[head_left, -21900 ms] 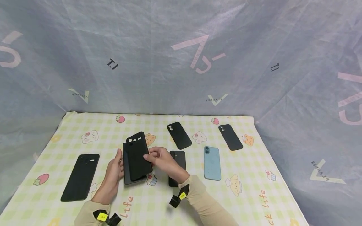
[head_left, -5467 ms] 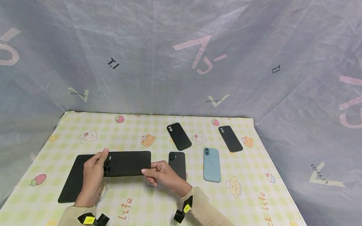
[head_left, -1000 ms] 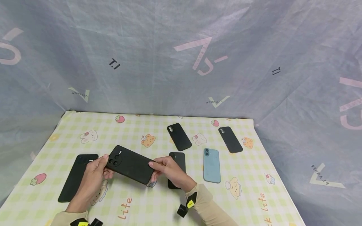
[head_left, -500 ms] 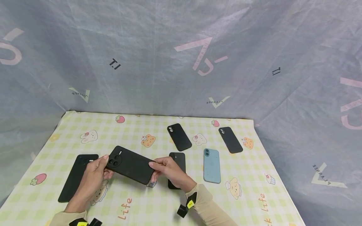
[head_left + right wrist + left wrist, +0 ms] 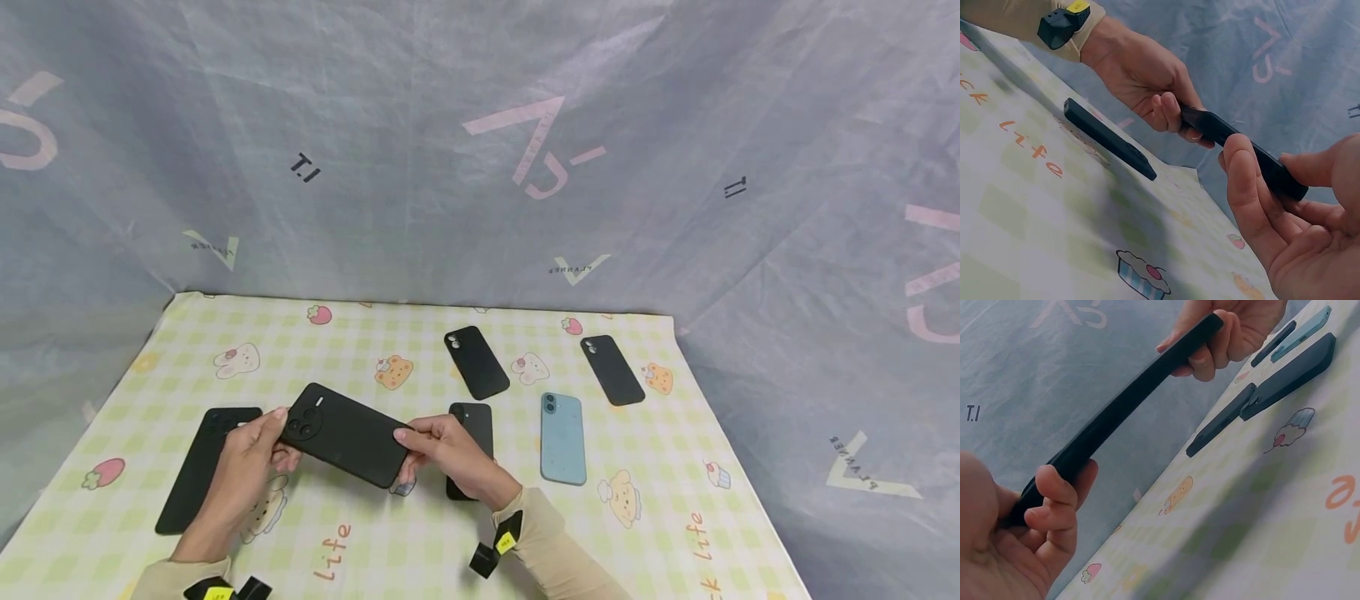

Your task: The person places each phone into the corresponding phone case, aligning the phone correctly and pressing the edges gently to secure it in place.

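Both hands hold a black phone in a black case above the table, its back with a round camera ring facing up. My left hand grips the camera end, with its thumb on the near corner. The opposite end is pinched by my right hand, thumb on top and fingers underneath. In the left wrist view, the cased phone is seen edge-on, clear of the tablecloth. The right wrist view shows the cased phone stretched between both hands; its screen side is mostly hidden.
On the checked tablecloth, a dark phone lies partly behind my right hand. A light blue phone is right of it. Two black cases lie farther back. A flat black phone-shaped piece is left, partly covered by my left hand.
Earliest, the case was held over the phone, the two offset; now they are together. Since 5.5 s ago, the cased phone has turned from level to slanting down rightward. The last second shows hardly any movement.
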Demonstrator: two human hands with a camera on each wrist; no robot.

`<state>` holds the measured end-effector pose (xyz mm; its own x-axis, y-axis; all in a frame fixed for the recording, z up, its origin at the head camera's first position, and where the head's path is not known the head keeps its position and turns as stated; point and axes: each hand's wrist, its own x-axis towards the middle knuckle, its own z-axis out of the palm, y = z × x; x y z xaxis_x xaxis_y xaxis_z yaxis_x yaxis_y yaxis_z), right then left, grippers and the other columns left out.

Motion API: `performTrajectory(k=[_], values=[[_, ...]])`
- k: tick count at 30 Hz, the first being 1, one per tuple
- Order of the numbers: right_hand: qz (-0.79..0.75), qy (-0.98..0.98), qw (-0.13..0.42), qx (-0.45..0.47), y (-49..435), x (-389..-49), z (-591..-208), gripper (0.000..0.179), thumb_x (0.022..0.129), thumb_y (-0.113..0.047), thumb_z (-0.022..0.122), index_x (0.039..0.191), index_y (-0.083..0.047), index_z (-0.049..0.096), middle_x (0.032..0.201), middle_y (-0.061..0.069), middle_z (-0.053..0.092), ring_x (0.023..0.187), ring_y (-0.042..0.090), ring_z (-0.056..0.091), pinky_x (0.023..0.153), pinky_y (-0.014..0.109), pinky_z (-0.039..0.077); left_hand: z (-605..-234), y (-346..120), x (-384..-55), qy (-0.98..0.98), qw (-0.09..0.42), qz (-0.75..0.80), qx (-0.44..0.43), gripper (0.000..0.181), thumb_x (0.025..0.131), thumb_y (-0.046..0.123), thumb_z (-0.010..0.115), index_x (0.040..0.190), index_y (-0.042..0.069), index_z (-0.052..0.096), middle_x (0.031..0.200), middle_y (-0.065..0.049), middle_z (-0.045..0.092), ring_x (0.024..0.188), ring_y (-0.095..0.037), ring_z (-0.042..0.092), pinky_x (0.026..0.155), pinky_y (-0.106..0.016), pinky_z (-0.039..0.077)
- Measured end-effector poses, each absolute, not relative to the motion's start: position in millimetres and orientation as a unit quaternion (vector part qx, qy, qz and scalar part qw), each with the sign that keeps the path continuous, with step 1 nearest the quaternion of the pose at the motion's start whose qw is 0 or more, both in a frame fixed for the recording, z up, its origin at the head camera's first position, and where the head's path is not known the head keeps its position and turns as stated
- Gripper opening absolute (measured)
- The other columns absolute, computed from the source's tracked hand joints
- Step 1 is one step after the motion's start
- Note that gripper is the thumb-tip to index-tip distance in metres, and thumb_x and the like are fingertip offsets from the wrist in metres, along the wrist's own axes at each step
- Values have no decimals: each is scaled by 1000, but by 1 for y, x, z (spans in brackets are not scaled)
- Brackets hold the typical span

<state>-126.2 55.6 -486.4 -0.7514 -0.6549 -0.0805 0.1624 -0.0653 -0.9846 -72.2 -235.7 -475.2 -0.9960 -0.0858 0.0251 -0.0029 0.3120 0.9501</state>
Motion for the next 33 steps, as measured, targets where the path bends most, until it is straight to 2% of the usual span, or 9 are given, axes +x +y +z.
performTrajectory(k=[7, 15, 33], values=[[-702, 618, 294, -197, 55, -126, -488, 33, 112, -19, 61, 91, 5, 68, 67, 2, 72, 62, 14, 69, 69, 27, 59, -475, -234, -74, -787, 37, -613, 64, 59, 118, 38, 41, 90, -8, 64, 64, -6, 62, 56, -19, 56, 58, -29, 49], [-704, 613, 296, -199, 56, -128, -486, 33, 111, -19, 61, 86, 2, 66, 67, 4, 70, 61, 14, 67, 70, 27, 59, -479, -233, -77, -753, 40, -652, 81, 52, 118, 35, 46, 105, -11, 67, 64, -8, 66, 53, -18, 57, 56, -28, 51], [-715, 595, 314, -187, 56, -127, -489, 29, 112, -20, 61, 88, -4, 68, 67, 1, 70, 62, 12, 67, 70, 26, 58, -480, -229, -79, -731, 53, -674, 97, 51, 116, 35, 50, 101, -10, 69, 60, -8, 64, 51, -18, 56, 54, -27, 49]])
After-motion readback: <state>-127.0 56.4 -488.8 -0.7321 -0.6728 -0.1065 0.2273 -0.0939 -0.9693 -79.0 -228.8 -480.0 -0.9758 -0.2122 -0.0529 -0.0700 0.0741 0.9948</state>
